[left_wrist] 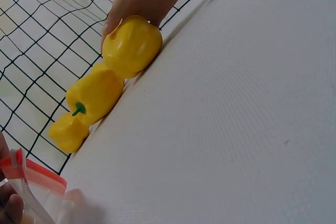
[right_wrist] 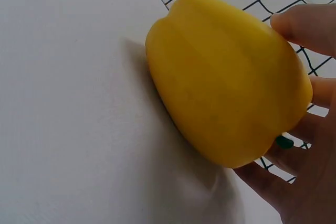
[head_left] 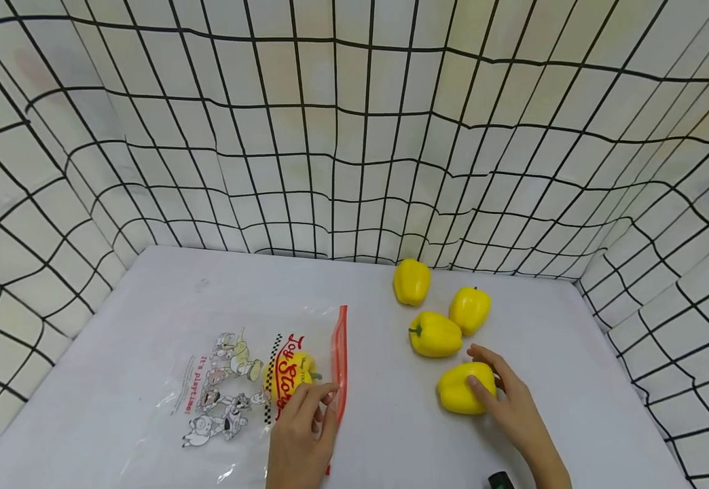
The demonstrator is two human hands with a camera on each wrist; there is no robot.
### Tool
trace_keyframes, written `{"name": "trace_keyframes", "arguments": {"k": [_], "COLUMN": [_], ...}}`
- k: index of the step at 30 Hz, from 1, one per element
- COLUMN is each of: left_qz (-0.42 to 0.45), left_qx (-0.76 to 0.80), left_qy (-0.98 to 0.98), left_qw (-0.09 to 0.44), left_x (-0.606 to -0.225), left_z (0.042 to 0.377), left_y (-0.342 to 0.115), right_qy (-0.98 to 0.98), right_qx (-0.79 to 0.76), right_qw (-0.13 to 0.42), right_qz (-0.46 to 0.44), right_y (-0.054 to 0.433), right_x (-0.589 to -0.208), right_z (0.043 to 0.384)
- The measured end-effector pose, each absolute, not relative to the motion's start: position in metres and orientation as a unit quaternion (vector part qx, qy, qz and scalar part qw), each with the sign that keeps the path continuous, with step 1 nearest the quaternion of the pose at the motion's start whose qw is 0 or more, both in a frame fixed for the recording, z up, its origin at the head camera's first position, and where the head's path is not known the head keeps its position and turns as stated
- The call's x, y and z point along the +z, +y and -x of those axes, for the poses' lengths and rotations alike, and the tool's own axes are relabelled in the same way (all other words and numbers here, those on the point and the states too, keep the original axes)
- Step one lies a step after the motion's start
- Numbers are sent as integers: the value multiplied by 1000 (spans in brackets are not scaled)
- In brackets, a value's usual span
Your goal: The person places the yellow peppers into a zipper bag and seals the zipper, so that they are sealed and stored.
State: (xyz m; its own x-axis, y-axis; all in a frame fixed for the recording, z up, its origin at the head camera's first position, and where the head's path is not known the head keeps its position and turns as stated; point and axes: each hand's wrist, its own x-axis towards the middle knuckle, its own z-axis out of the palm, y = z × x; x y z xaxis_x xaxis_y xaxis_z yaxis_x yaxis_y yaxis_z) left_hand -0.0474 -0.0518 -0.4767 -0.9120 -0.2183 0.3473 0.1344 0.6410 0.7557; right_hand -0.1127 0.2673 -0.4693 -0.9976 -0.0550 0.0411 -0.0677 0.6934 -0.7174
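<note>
My right hand [head_left: 516,407] grips a yellow bell pepper [head_left: 460,388] with thumb and fingers around its stem end. In the right wrist view this pepper [right_wrist: 220,82] fills the middle, its green stem toward the palm. A clear plastic zip bag [head_left: 153,414] with printed cartoon figures lies flat at the left. Its red zip edge [head_left: 340,353] faces right, and my left hand [head_left: 302,435] pinches the bag beside that edge. Inside the bag is another yellow bell pepper [head_left: 305,363], partly hidden by red lettering. The left wrist view shows the red zip strip [left_wrist: 44,174] lifted off the table.
Three more yellow bell peppers lie beyond my right hand: one far back [head_left: 411,282], one at right [head_left: 470,310], one nearer [head_left: 439,335]. A black wire grid [head_left: 336,163] stands around the white table [head_left: 385,435]. Some dark object [head_left: 501,481] shows at the bottom edge.
</note>
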Motion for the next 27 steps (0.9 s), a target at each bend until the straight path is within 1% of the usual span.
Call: {"name": "trace_keyframes", "arguments": {"k": [6, 11, 18, 22, 27], "left_qz": [-25, -26, -27, -21, -17], "left_qx": [-430, -433, -426, -426, -426], "left_qy": [-877, -877, -881, -879, -877], "left_qw": [212, 208, 203, 211, 221], "left_x": [-477, -478, -477, -478, -479], "left_z": [47, 46, 45, 46, 47], "left_y": [-52, -52, -52, -52, -52], "right_qy": [-920, -896, -869, -867, -867], "right_qx": [389, 432, 474, 474, 475], "right_qw": [-16, -47, -81, -84, -75], "right_qz": [-54, -93, -119, -129, -130], "right_y": [272, 282, 291, 293, 293], "right_x": [-472, -474, -475, -477, -479], "right_z": [112, 107, 105, 106, 107]}}
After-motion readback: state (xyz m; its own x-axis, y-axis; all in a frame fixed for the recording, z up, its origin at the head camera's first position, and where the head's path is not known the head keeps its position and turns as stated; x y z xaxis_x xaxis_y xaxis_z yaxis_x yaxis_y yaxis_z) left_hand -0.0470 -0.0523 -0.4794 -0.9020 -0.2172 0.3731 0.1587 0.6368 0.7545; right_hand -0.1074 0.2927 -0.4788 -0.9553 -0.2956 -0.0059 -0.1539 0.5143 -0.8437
